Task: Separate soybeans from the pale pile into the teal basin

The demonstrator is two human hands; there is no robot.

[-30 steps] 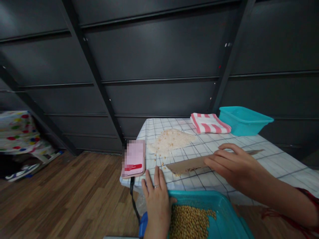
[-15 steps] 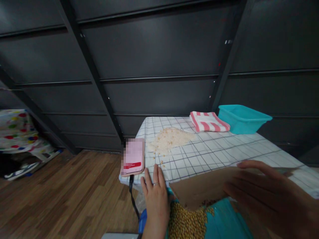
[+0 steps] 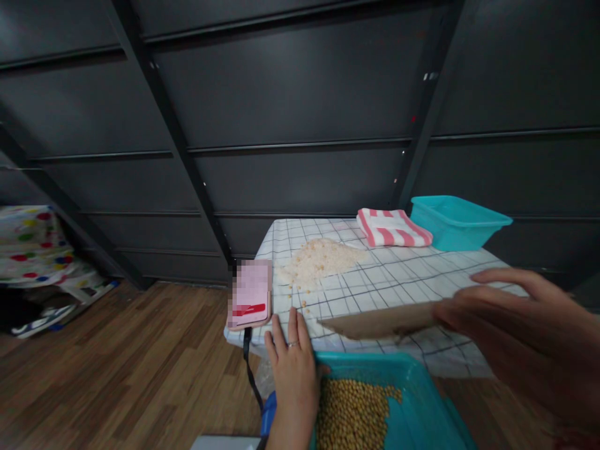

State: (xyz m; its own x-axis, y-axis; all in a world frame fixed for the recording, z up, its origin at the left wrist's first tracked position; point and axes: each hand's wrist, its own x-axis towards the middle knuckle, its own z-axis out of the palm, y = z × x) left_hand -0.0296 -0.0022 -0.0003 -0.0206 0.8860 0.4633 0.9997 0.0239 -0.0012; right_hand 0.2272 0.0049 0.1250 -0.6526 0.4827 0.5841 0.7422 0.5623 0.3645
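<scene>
My left hand [image 3: 293, 369] lies flat with fingers stretched out on the near edge of the checked tablecloth [image 3: 403, 281], its thumb against the rim of a teal tray [image 3: 412, 381] that holds tan beans [image 3: 354, 415]. My right hand [image 3: 520, 331], blurred, grips a brown cardboard piece [image 3: 379, 322] and holds it nearly level just above the table, beyond the tray. A pale grain pile [image 3: 319, 259] with a few stray beans lies on the cloth farther back.
A pink phone [image 3: 250, 294] with a dark cable sits at the table's left corner. A red-striped towel [image 3: 391, 228] and a second teal tub [image 3: 454, 222] stand at the back. Dark metal wall panels are behind; wood floor and spotted fabric [image 3: 32, 247] are to the left.
My right hand tilted the cardboard over the tray, letting beans slide in, then swung it back up and out over the table. My left hand has stayed put.
</scene>
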